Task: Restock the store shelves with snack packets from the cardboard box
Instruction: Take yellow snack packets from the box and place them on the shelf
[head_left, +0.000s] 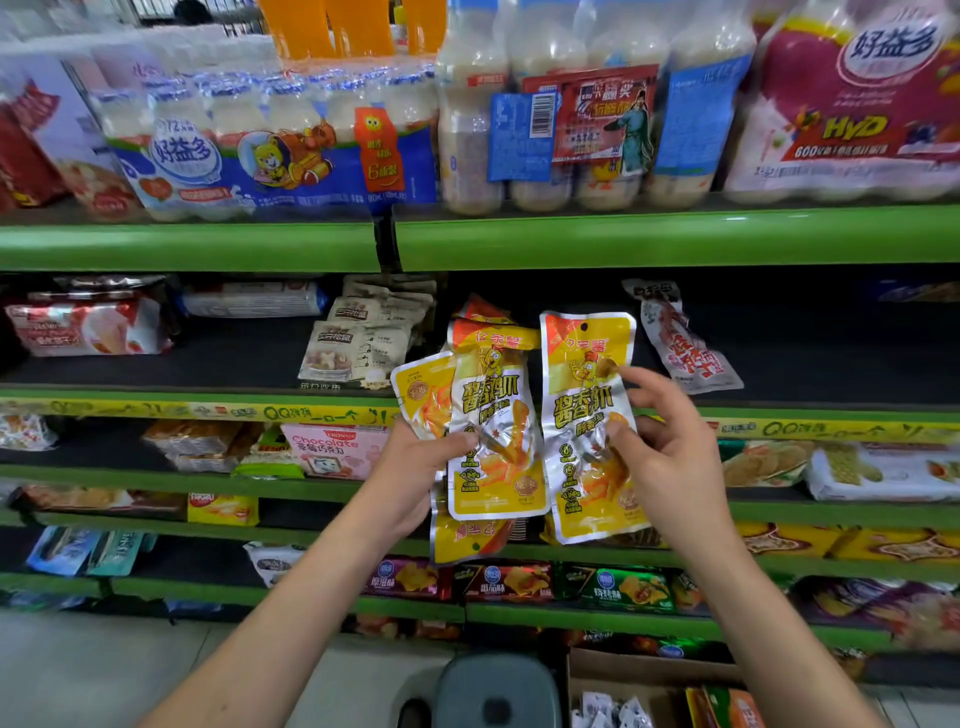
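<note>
Green shelves (675, 239) of snacks, cardboard box (649, 670) on pale floor (104, 670)

Green shelves (675, 239) in front of me: drink multipacks (270, 150) up top, beige snack bags (358, 348) and a red-white packet (685, 348) lying on the dark second shelf.

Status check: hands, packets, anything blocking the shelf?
Left hand grips a fan of yellow snack packets. Right hand pinches one yellow packet apart. Red-and-white packet leans in the dark shelf behind.
</note>
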